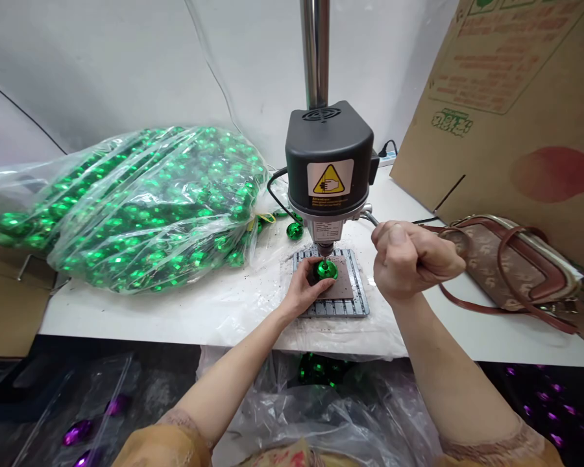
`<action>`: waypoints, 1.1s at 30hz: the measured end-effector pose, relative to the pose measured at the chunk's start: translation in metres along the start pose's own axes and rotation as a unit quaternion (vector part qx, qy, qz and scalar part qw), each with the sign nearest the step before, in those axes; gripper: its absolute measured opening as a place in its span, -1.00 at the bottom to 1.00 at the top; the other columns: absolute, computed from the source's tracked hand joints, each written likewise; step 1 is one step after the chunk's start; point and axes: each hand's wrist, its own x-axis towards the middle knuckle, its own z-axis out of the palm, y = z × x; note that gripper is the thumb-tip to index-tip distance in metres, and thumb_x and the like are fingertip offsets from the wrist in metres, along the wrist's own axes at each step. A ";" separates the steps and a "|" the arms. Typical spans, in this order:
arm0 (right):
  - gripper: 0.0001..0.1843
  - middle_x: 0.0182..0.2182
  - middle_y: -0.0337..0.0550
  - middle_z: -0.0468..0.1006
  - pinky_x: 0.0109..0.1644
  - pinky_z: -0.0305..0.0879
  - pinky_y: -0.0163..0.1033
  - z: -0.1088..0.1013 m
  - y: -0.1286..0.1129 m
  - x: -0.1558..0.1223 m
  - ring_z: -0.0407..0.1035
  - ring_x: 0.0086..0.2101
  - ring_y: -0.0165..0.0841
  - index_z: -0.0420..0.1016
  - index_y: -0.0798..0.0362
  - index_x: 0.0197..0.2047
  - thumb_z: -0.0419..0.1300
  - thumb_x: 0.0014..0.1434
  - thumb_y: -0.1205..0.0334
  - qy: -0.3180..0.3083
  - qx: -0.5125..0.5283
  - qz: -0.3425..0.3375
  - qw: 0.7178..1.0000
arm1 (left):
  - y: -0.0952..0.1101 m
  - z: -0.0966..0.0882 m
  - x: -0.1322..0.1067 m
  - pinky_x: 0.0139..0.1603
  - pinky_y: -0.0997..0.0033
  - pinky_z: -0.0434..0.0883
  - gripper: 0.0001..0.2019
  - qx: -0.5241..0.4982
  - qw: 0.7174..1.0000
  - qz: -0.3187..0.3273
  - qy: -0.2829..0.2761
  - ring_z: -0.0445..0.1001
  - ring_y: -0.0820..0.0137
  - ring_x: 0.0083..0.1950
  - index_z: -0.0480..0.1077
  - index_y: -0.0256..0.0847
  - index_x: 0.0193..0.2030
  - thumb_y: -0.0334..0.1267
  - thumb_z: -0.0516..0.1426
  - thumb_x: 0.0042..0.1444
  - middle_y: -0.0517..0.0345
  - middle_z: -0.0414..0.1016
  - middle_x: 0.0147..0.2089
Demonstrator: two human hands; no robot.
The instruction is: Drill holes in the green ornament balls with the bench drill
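Observation:
A small bench drill press [329, 168] stands on the white table [175, 311], its bit down on a shiny green faceted bead [326, 269]. The bead rests on a brown pad on the ribbed metal base [338, 310]. My left hand [302, 285] pinches the bead from the left, holding it under the bit. Fisted round the drill's metal feed lever [370, 217], my right hand [409, 259] sits to the right of the machine.
A big clear plastic bag of green beads [131, 207] lies left of the drill. A brown handbag [506, 266] and a leaning cardboard sheet [516, 110] are on the right. More bags with green and purple beads [92, 421] sit below the table edge.

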 end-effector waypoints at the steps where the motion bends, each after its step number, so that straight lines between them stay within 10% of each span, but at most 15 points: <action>1: -0.47 -0.75 -0.39 -0.03 -0.63 -0.04 -0.30 0.000 0.000 0.000 -0.05 -0.72 -0.59 -0.16 0.05 -0.64 0.15 0.14 0.36 -0.003 0.008 -0.006 1.000 | 0.000 0.000 0.000 0.12 0.19 0.41 -0.48 0.003 1.000 0.000 0.001 0.48 0.20 0.08 0.32 -0.18 0.05 -0.04 0.35 0.02 -0.01 0.49 0.02; 13: -0.49 -0.71 -0.38 -0.01 -0.58 0.03 -0.33 -0.006 -0.001 -0.011 0.00 -0.68 -0.61 -0.14 0.07 -0.65 0.13 0.12 0.47 -0.041 0.048 -0.023 0.998 | -0.001 0.000 -0.001 0.12 0.19 0.40 -0.47 0.000 1.000 0.000 0.006 0.48 0.20 0.07 0.33 -0.18 0.06 -0.06 0.36 0.01 0.01 0.49 0.01; 20: -0.49 -0.72 -0.40 0.01 -0.60 -0.03 -0.32 0.019 -0.017 0.044 -0.01 -0.68 -0.60 0.03 0.04 -0.67 0.21 0.19 0.23 -0.024 -0.024 0.187 0.982 | 0.014 0.004 -0.005 0.01 0.23 0.44 -0.50 0.045 0.997 0.000 0.060 0.51 0.24 -0.02 0.35 -0.18 0.02 -0.06 0.36 -0.01 0.02 0.50 -0.05; 23: -0.48 -0.73 -0.39 0.04 -0.60 -0.06 -0.30 0.025 -0.017 0.063 -0.04 -0.68 -0.59 0.03 0.03 -0.67 0.24 0.18 0.21 -0.054 -0.007 0.217 0.975 | 0.029 0.006 -0.030 -0.04 0.22 0.43 -0.55 0.165 0.978 0.061 0.110 0.49 0.23 -0.06 0.36 -0.18 -0.05 -0.02 0.33 0.01 0.03 0.49 -0.10; 29: -0.50 -0.74 -0.40 0.06 -0.63 -0.09 -0.30 0.026 -0.015 0.063 -0.02 -0.70 -0.60 0.05 0.02 -0.66 0.22 0.20 0.25 -0.052 0.011 0.197 0.979 | 0.034 0.008 -0.112 -0.22 0.15 0.45 -0.44 0.326 0.873 0.343 -0.114 0.53 0.15 -0.22 0.38 -0.12 -0.09 0.22 0.32 -0.10 0.04 0.55 -0.29; 33: -0.52 -0.76 -0.41 0.10 -0.65 -0.13 -0.32 0.028 -0.017 0.062 -0.01 -0.71 -0.61 0.08 0.04 -0.67 0.21 0.18 0.34 -0.035 0.023 0.204 0.978 | 0.027 -0.007 -0.110 -0.04 0.08 0.49 -0.51 0.328 0.854 0.394 -0.091 0.56 0.10 -0.04 0.37 -0.05 0.03 0.13 0.26 0.04 0.00 0.59 -0.12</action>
